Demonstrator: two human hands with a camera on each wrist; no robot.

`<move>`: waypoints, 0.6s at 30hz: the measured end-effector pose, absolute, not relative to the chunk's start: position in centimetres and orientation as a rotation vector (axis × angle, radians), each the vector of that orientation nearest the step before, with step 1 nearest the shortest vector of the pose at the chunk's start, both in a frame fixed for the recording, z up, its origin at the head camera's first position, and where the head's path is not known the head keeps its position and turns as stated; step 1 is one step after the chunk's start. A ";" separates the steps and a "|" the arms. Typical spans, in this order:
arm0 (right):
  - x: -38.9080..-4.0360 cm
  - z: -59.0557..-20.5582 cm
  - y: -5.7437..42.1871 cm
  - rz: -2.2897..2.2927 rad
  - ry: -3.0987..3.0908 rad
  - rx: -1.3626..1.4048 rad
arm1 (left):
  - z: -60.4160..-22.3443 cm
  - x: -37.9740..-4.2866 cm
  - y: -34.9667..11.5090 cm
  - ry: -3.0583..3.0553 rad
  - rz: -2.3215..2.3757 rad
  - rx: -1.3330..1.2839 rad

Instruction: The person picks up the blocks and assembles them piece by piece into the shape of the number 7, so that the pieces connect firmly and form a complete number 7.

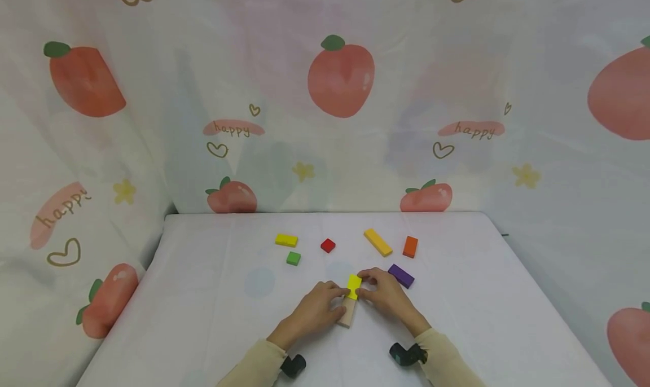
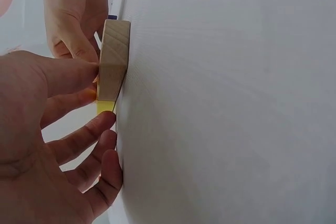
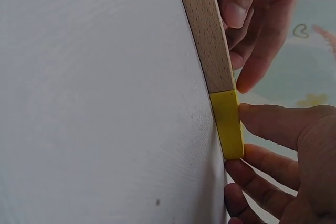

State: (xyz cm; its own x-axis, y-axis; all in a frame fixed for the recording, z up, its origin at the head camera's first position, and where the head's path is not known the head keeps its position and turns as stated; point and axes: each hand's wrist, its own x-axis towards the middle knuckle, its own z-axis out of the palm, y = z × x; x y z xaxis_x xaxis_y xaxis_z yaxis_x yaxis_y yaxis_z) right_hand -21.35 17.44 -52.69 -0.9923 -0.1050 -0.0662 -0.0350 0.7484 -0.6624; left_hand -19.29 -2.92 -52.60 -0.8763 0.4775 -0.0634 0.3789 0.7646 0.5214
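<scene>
A yellow block point(image 1: 354, 284) lies end to end with a plain wooden block point(image 1: 347, 313) on the white tabletop, the two forming one line. My left hand point(image 1: 316, 308) is on their left side: its thumb touches the side of the wooden block point(image 2: 114, 56) and its index finger reaches the yellow block near the joint. From the right, my right hand point(image 1: 388, 294) pinches the yellow block point(image 3: 227, 121), thumb against its long side and index finger at its far end corner. The wooden block point(image 3: 206, 32) lies flat, its end face towards me.
Beyond the hands lie a short yellow block point(image 1: 286, 240), a green block point(image 1: 293, 258), a red block point(image 1: 328, 245), a long yellow-orange block point(image 1: 378, 242) and an orange block point(image 1: 410, 247). A purple block point(image 1: 401, 276) is close behind the right hand. Patterned curtain point(image 1: 345, 167) surrounds the table.
</scene>
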 end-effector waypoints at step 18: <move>-21.5 -52.4 17.7 -1.041 2.834 -0.124 | -52.7 -19.2 -2.8 2.782 0.760 0.665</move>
State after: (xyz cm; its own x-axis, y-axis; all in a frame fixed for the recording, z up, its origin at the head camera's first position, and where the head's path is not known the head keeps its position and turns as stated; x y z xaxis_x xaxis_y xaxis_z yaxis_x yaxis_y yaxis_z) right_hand -21.51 17.74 -52.40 -0.9895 -0.1178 -0.0841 -0.0353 0.7601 -0.6489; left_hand -19.25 -2.83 -52.74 -0.8834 0.4653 -0.0554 0.3725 0.7691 0.5193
